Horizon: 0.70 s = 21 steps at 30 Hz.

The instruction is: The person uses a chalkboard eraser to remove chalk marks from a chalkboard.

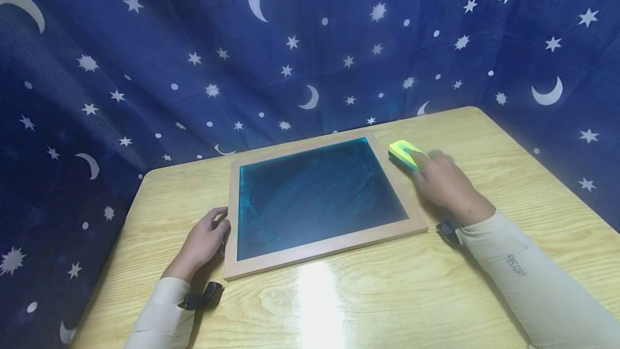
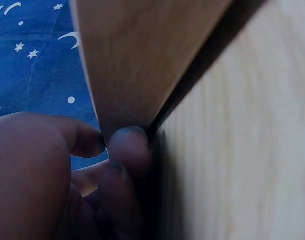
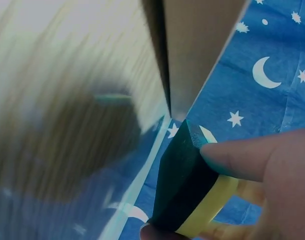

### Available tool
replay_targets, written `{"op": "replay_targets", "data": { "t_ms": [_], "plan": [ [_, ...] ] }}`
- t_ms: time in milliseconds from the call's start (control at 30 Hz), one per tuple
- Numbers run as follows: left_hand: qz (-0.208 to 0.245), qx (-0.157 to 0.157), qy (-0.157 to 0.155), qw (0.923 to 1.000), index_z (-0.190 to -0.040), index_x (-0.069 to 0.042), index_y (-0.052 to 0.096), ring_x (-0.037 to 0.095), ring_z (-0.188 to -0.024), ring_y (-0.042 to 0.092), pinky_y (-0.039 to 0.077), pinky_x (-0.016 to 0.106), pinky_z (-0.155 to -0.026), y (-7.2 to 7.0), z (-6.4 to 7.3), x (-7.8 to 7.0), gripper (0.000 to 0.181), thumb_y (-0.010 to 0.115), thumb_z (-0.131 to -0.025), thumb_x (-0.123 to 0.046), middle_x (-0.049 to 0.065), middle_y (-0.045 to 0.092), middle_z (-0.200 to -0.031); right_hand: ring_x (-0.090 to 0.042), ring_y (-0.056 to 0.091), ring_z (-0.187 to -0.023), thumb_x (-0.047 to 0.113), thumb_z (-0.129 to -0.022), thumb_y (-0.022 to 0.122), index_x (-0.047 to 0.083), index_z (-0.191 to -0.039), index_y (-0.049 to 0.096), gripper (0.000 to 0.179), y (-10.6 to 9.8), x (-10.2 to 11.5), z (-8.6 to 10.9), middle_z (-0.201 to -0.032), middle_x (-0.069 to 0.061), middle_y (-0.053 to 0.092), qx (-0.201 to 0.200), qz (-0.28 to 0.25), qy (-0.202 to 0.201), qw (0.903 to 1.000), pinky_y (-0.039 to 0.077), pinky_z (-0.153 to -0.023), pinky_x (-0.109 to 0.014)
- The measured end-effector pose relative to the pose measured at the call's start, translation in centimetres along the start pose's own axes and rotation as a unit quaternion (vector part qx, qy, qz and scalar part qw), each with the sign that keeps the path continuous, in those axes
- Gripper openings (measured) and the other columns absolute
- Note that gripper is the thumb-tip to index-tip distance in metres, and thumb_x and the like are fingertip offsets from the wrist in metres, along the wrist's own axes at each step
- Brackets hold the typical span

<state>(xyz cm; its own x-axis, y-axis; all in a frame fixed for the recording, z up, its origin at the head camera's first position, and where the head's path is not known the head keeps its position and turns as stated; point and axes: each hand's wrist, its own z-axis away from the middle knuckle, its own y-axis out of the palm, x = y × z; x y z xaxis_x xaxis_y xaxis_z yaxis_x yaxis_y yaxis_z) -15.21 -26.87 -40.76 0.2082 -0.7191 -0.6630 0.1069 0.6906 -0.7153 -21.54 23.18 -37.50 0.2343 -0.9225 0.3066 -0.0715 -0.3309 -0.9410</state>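
A chalkboard (image 1: 319, 198) in a light wooden frame (image 1: 324, 244) lies flat on the table, with faint chalk smears across its dark face. My left hand (image 1: 204, 237) holds the frame's left side; in the left wrist view its curled fingers (image 2: 130, 150) touch the wooden edge (image 2: 127, 65), their undersides partly hidden. Beyond the board's right side, my right hand (image 1: 443, 179) grips a yellow chalkboard eraser (image 1: 404, 151) between thumb and fingers. In the right wrist view the eraser's dark felt face (image 3: 182, 165) shows beside the frame edge (image 3: 195, 55), apparently raised off the tabletop.
The wood-grain table (image 1: 484, 279) has rounded far corners, and bright glare lies on its front part. A blue curtain (image 1: 339, 31) with white moons and stars hangs close behind its far edge and along both sides. Black wrist straps (image 1: 205, 296) sit near both sleeves.
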Motion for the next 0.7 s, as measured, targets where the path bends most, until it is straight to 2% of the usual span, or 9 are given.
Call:
{"op": "replay_targets", "data": {
  "t_ms": [267, 467, 700],
  "plan": [
    [-0.002, 0.002, -0.003, 1.0000, -0.153, -0.008, 0.035, 0.019, -0.051, 0.060, 0.053, 0.033, -0.056, -0.06, -0.06, -0.04, 0.051, 0.038, -0.106, -0.028, 0.011, 0.065, -0.078, -0.059, 0.051, -0.115, 0.012, -0.098, 0.049, -0.002, -0.149, 0.042, 0.053, 0.39, -0.43, -0.05, -0.129, -0.041, 0.050, 0.014, 0.005, 0.009, 0.9999, 0.044, -0.092, -0.073],
    [0.003, 0.003, 0.001, 1.0000, -0.153, -0.007, 0.035, 0.019, -0.051, 0.060, 0.053, 0.034, -0.054, -0.03, 0.12, -0.06, 0.051, 0.038, -0.106, -0.027, 0.013, 0.066, -0.085, -0.060, 0.051, -0.113, 0.012, -0.098, 0.047, -0.004, -0.148, 0.042, 0.052, 0.61, -0.58, 0.02, -0.127, -0.042, 0.049, 0.025, 0.017, 0.009, 0.9995, 0.045, -0.091, -0.073],
    [0.006, 0.002, 0.004, 1.0000, -0.152, -0.006, 0.035, 0.019, -0.051, 0.060, 0.053, 0.034, -0.053, -0.07, 0.23, -0.19, 0.051, 0.039, -0.106, -0.026, 0.017, 0.068, -0.092, -0.053, 0.059, -0.098, 0.010, -0.095, 0.054, -0.002, -0.144, 0.048, 0.051, 0.63, -0.55, 0.24, -0.114, -0.039, 0.055, 0.017, 0.033, -0.007, 0.9993, 0.050, -0.081, -0.067]
  ]
}}
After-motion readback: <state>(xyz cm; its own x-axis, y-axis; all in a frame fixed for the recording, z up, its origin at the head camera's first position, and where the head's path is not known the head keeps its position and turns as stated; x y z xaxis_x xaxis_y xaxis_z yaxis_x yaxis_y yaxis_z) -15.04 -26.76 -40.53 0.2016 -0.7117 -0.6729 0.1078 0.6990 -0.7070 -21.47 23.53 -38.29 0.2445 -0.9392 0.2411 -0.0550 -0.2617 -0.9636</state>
